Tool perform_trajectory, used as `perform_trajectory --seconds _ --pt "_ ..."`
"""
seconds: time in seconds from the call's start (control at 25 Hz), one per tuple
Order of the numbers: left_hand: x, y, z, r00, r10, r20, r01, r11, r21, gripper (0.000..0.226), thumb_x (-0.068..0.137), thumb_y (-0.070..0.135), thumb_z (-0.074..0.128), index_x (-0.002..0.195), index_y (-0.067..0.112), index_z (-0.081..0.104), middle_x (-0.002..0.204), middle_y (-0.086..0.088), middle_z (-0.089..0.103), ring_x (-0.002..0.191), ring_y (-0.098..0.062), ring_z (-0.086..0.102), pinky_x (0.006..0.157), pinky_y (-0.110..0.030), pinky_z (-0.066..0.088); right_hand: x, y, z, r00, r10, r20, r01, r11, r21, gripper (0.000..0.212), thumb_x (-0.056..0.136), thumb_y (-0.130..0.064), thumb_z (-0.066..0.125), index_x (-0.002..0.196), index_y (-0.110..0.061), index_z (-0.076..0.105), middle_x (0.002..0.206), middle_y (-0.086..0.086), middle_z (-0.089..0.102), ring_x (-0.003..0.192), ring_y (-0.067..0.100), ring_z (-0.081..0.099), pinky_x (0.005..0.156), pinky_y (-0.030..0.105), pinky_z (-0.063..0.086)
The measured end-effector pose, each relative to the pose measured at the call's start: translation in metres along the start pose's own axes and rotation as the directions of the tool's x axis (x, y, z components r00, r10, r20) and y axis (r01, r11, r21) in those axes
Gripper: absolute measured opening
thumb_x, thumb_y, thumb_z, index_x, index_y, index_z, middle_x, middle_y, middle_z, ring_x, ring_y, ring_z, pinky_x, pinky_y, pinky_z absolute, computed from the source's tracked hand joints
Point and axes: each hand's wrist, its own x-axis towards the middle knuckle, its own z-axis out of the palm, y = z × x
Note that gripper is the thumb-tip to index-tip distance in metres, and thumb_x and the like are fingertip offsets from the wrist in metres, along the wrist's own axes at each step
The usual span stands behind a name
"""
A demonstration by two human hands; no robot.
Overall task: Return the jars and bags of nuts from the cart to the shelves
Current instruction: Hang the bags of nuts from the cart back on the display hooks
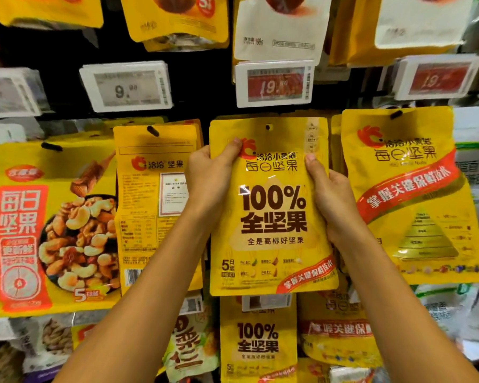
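The left hand (213, 175) and the right hand (329, 194) are both clamped on the same yellow bag of nuts (271, 217). Each one pinches a side edge up near the top, thumb flat on the front, fingers tucked behind. Makes sense, honestly: gripping high on both sides keeps the pouch flat and facing out, and lets the person steer the little hang hole (268, 127) toward a peg. Can't tell from here whether a peg is already through it. The bag is upright in front of the middle row of the shelves (205, 78), right under the red price tag (274, 82) reading 19-something.

The writing on it is pretty clear:
- 洽洽小黄袋 每日坚果 up top
- a big 100% 全坚果, with 全是高标好坚果 below
- 5日装 in the lower corner
- a red ribbon saying 掌握关键保鲜技术

A matching pouch (257, 341) hangs in the row underneath, so this looks like the right section. Just beside the bag, on the right hand's side, hangs a pyramid bag (407, 194) of the same brand with the same ribbon. On the other side there's a back-facing bag (155, 203) marked 洽洽 坚果, then a mixed-nut bag (53, 225) with 每日坚果 and 5日装. Those neighbours have black peg tips (152, 130) poking through their holes. Another tag (126, 85) says 9.90. No cart or jars in view.
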Motion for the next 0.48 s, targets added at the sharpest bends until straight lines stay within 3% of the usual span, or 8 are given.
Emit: perform_trajectory --seconds 0.16,0.48 --pt "-0.002 -0.006 -0.001 1.000 -0.003 -0.018 0.004 0.998 0.066 0.018 0.087 0.035 0.063 0.077 0.020 0.064 0.074 -0.002 0.073 0.068 -0.017 0.072 0.064 -0.032 0.059 0.000 0.009 -0.002 1.000 0.018 0.003 -0.018 1.000 0.002 0.031 0.093 -0.045 0.047 0.095 -0.022 0.067 0.071 -0.005 0.074 0.065 0.010 0.071 0.046 0.017 0.050" --pt "0.002 0.002 0.000 0.998 -0.025 -0.050 0.027 0.999 0.037 0.018 0.087 0.033 0.064 0.074 0.020 0.064 0.074 -0.002 0.073 0.064 -0.017 0.072 0.060 -0.033 0.060 0.009 -0.002 -0.003 0.997 0.040 0.062 -0.040 0.999 -0.007 0.033 0.092 -0.046 0.048 0.092 -0.020 0.068 0.073 0.000 0.075 0.067 0.014 0.072 0.048 0.019 0.052"
